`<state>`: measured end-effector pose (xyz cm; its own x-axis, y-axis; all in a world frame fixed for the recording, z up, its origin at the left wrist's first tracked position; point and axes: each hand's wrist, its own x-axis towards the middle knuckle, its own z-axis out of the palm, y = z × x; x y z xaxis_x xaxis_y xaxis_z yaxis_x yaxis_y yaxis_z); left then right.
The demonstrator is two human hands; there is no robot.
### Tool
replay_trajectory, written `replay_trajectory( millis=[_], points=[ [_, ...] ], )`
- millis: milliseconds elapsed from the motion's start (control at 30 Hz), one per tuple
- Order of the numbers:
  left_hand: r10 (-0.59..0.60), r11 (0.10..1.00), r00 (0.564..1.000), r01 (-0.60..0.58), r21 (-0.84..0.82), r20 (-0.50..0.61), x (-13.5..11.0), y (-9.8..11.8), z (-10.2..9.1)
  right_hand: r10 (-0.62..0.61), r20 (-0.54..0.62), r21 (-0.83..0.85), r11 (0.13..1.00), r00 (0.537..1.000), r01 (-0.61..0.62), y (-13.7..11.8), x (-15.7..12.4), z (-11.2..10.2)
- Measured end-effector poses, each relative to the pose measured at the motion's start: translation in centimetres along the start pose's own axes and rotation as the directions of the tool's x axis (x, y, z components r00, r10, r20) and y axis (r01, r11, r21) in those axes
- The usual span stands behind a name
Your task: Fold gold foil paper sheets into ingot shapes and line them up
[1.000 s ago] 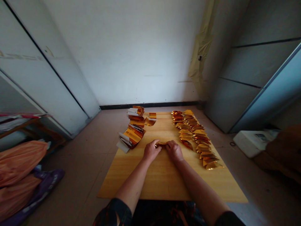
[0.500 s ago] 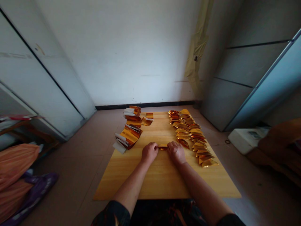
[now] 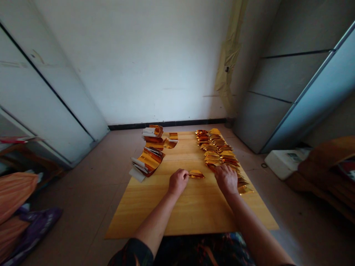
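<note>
A low wooden board (image 3: 191, 210) lies on the floor in front of me. My left hand (image 3: 178, 181) is closed, pinching the left end of a folded gold foil piece (image 3: 196, 174) that rests on the board. My right hand (image 3: 226, 178) lies palm down over the near end of a long row of folded gold pieces (image 3: 217, 149) on the board's right side; I cannot see what its fingers do. Curled stacks of gold foil sheets (image 3: 148, 160) with white backs sit at the board's left.
More foil stacks (image 3: 154, 136) and loose gold scraps (image 3: 170, 140) lie at the board's far left. A white box (image 3: 281, 163) stands on the floor to the right. Orange and purple cloth (image 3: 22, 210) lies at the left. White walls and grey panels surround the floor.
My right hand has let go of the folded gold piece and moved right onto the near end of the row. My left hand still holds the piece.
</note>
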<state>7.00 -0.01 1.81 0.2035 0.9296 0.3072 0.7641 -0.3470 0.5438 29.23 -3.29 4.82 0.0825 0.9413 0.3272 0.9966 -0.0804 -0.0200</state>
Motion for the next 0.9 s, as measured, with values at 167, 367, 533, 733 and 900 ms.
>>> replay_trajectory(
  millis=[167, 367, 533, 733, 900],
  points=[
    [0.049, 0.999, 0.999, -0.049, -0.024, -0.015, 0.0, 0.5, 0.5, -0.026, 0.013, -0.034, 0.999, 1.000, 0.026, 0.3, 0.6, 0.1],
    [0.064, 0.998, 0.998, -0.064, -0.019, -0.024, -0.1, 0.4, 0.7, -0.063, -0.015, -0.057, 0.996, 0.998, 0.062, 0.9, 0.6, 0.5],
    [0.089, 0.995, 0.995, -0.090, -0.033, -0.044, -0.3, 0.5, 1.0, -0.057, -0.105, -0.063, 0.997, 0.993, 0.050, 1.3, 1.2, 0.9],
    [0.103, 0.993, 0.993, -0.106, -0.043, -0.052, -0.4, 0.6, 1.3, -0.027, -0.169, -0.075, 0.997, 0.985, 0.015, 1.2, 2.0, 1.4],
    [0.114, 0.992, 0.992, -0.117, -0.052, -0.057, -0.5, 0.5, 1.2, 0.016, -0.152, -0.088, 0.996, 0.988, -0.030, 1.1, 2.2, 1.6]
  ],
)
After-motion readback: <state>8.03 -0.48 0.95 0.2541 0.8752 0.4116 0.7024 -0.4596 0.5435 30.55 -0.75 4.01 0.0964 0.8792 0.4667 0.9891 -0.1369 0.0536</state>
